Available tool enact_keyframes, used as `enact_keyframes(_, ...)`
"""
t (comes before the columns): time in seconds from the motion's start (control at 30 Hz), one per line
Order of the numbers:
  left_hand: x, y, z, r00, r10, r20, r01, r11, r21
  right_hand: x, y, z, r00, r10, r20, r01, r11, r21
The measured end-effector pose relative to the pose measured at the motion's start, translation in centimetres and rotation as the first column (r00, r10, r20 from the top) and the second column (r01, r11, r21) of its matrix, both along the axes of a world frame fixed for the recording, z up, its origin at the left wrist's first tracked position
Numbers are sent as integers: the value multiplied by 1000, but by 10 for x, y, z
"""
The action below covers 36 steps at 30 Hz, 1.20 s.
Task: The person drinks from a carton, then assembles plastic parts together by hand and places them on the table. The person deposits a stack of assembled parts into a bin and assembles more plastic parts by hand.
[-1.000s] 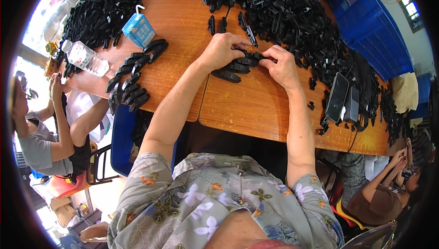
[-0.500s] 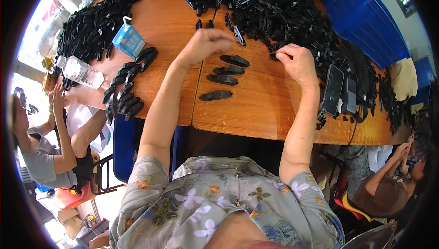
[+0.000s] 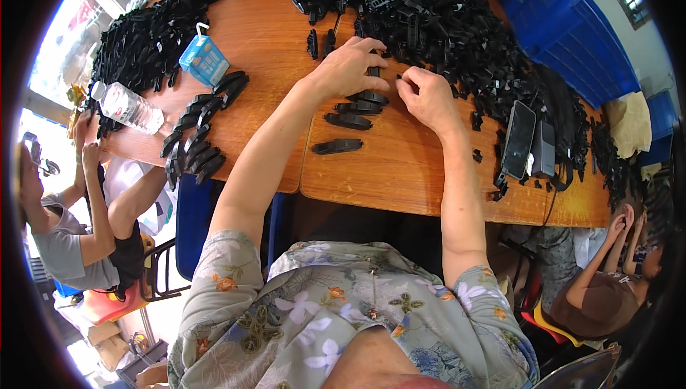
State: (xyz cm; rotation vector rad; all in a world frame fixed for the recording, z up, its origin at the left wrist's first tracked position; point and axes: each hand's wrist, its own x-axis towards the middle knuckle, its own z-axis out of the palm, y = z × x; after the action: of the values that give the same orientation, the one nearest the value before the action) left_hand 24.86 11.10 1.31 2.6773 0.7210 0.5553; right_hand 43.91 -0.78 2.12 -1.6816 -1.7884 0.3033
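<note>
My left hand hovers over the top of a short column of black plastic clips. Its fingers are spread and curved, with a narrow black part showing between fingertips and thumb; I see no firm grip on it. To its right, my right hand is closed in a pinch, and whatever the fingertips hold is hidden. Under the left hand lie several long black clips, among them a middle one and the nearest one. Two more black pieces, one of them upright, lie beyond the left wrist.
A big heap of black parts covers the far side; another pile is far left. Stacked clips, a drink carton and a plastic bottle stand left. A phone lies right. People sit at both sides.
My left hand has moved right and slightly away from me, its fingers spreading. My right hand has come left, from the heap's edge toward the left hand.
</note>
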Motion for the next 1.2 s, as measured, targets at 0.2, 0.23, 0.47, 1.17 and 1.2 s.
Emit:
enact_keyframes(0.2, -24, -19, -8, 946, 88, 312, -9, 969, -246, -9, 8, -17, 934, 27, -356, -18, 999, 30)
enact_keyframes(0.23, -27, -21, -5, 923, 175, 342, -68, 951, -301, -7, 10, -18, 933, 26, -359, -15, 999, 32)
enact_keyframes(0.47, -25, -28, -7, 913, 339, 226, -299, 934, -194, 16, -2, 1, 991, -125, -38, 117, 979, -166)
enact_keyframes(1.17, -16, -27, -6, 909, 286, 304, -122, 879, -462, 1, 7, -16, 972, 6, -235, 23, 992, 122)
enact_keyframes(1.2, -17, -27, -7, 909, 284, 305, -119, 879, -463, 1, 9, -19, 972, 3, -234, 26, 992, 121)
